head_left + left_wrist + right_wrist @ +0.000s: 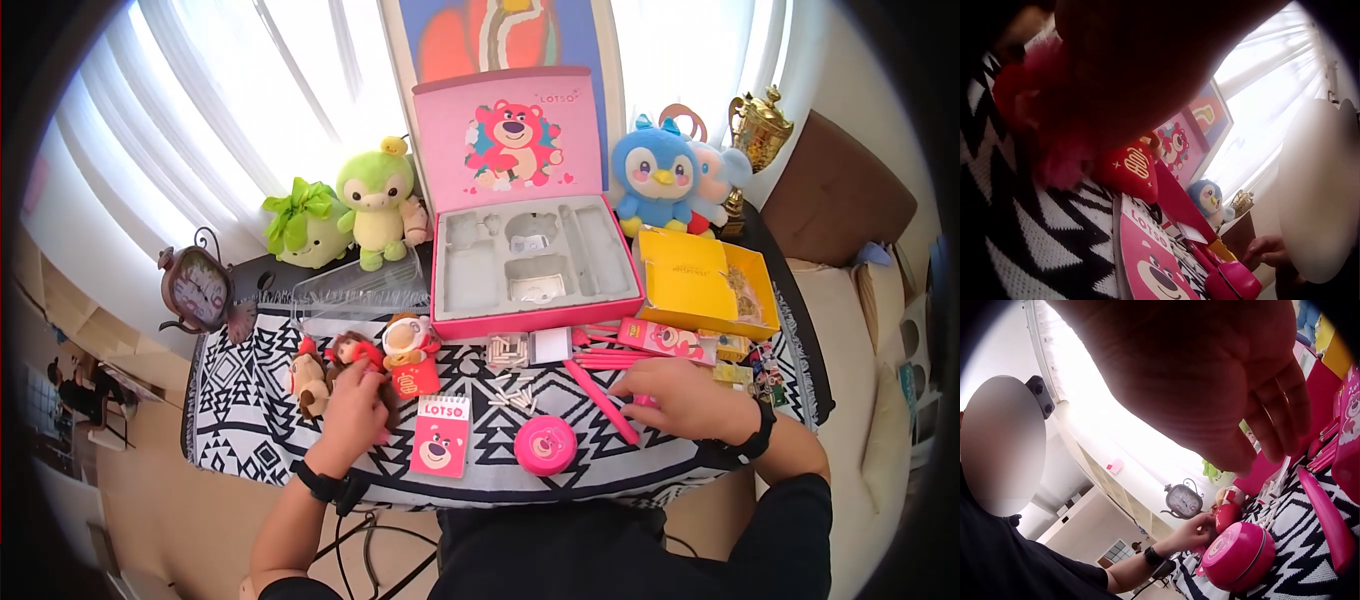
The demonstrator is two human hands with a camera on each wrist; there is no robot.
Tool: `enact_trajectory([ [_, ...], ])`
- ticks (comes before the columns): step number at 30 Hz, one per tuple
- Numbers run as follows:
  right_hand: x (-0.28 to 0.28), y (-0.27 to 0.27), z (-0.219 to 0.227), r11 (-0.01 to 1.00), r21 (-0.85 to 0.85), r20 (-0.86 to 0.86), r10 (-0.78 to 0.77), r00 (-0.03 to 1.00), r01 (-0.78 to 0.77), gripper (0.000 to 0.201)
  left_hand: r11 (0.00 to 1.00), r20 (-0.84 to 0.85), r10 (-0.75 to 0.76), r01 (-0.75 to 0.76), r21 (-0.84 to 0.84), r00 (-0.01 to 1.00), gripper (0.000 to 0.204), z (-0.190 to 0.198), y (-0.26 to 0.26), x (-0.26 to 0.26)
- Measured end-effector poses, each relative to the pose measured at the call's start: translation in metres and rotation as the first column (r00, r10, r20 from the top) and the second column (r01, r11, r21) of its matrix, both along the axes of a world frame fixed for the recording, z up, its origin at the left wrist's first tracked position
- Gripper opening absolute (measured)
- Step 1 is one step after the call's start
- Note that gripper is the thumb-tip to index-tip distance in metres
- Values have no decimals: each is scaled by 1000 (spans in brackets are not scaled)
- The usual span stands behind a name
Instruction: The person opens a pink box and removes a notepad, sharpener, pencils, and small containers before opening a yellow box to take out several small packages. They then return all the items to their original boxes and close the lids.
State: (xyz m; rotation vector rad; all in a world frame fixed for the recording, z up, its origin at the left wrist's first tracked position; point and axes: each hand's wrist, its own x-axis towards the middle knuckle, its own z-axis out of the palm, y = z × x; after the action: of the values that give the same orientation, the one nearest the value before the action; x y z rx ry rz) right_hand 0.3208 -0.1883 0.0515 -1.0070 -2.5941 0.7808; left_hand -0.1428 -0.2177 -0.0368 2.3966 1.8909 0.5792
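My left hand (352, 415) grips a small brown-haired doll (350, 347) in red and pink on the patterned cloth, covering much of its body. Its fluffy pink part (1063, 162) shows under the hand in the left wrist view. Beside it lie a brown plush toy (310, 385), a white-and-brown plush toy (405, 340) and a red pouch (415, 378) with gold lettering. My right hand (685, 400) is low over the cloth, fingers loosely bent above a small pink thing (645, 400). A long pink stick (603, 402) lies just left of its fingers.
A pink LOTSO notepad (438, 448) and a round pink case (546, 446) lie in front. Behind stand an open pink gift box (540, 318) with a grey insert, a yellow box (690, 270) and several plush toys. Small white sticks (513, 393) and pink pens (610, 358) lie mid-table.
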Motion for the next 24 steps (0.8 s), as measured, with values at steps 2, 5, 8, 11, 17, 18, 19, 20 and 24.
enact_trajectory([
  [2,0,-2,0,1000,5,-9,-2,1000,2,25,998,-35,54,-53,22,998,33,-6,15,-16],
  [5,3,-4,-3,1000,19,-24,3,1000,-2,25,998,-6,59,-59,10,998,35,-2,28,-25],
  [8,9,-7,-3,999,26,-18,-33,999,33,24,983,-118,47,-25,180,992,33,14,22,-14],
  [11,15,-12,-3,997,36,3,-66,998,66,24,979,-39,68,-60,193,997,27,37,0,12],
  [17,16,-17,-18,991,44,32,-130,991,129,20,999,-44,28,-29,-20,999,35,-1,-14,-3],
  [18,16,-19,-22,986,90,49,-144,988,139,20,996,-65,74,-70,56,995,36,1,-17,-1],
  [19,14,-22,-25,981,133,68,-153,986,143,20,985,-81,126,-115,130,989,37,9,-23,5],
  [20,12,-26,-27,976,156,79,-167,983,153,20,968,-117,150,-121,221,982,36,21,-26,19],
  [24,-5,-35,-43,969,202,128,-170,977,142,23,987,87,-99,87,133,991,34,28,-41,62],
])
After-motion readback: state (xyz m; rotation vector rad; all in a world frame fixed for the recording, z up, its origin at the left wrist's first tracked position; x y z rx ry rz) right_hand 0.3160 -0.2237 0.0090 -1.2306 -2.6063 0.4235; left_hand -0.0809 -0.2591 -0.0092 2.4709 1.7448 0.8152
